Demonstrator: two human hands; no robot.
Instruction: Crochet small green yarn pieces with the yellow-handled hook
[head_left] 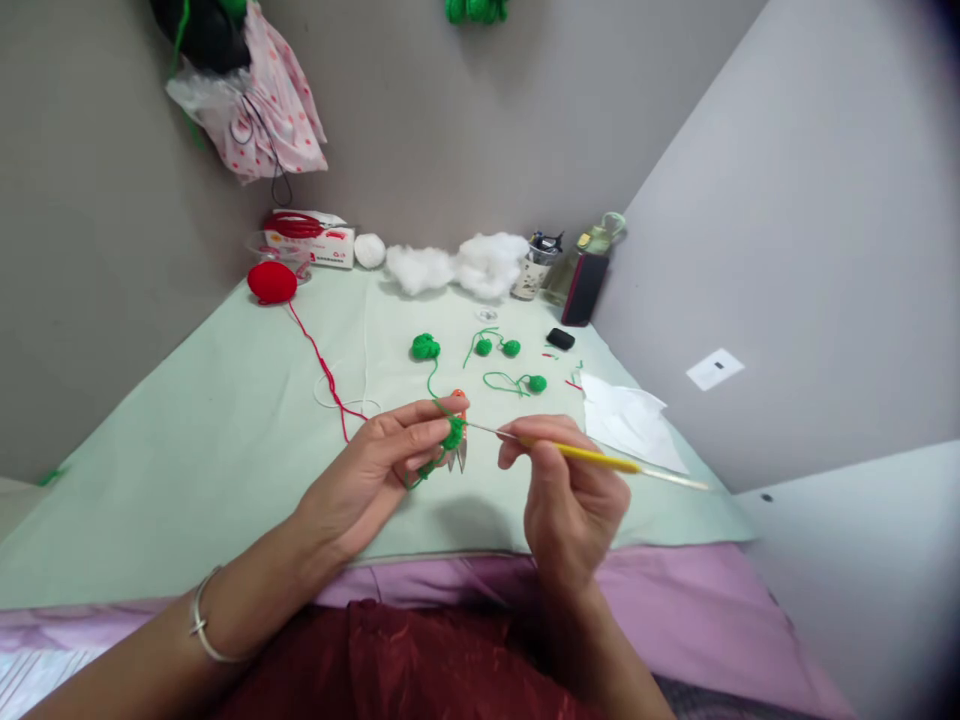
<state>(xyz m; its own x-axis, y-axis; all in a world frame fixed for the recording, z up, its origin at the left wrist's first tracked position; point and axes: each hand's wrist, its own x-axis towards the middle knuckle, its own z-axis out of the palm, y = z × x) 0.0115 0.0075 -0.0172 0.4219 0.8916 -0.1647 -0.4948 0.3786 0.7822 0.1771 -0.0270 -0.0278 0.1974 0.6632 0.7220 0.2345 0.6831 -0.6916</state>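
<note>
Between the thumb and fingers of my left hand (pixel 390 450) is a small green crochet piece (pixel 453 434). Green yarn runs from it up to a small green yarn ball (pixel 425 346) on the table. My right hand (pixel 566 490) grips a crochet hook (pixel 592 456) with a yellow handle, its thin metal shaft pointing left. The hook's tip meets the green piece; whether it passes through a stitch is too small to tell. Just behind the piece lie orange-handled scissors (pixel 461 462), partly hidden by my left hand and the work.
Small green crocheted balls (pixel 536 384) with yarn tails lie beyond my hands. A red yarn ball (pixel 272 283) sits at the left, its strand trailing toward my left hand. White stuffing (pixel 491 264), a pen cup (pixel 531 275) and a phone (pixel 585 289) stand at the back. White paper (pixel 630 420) lies right.
</note>
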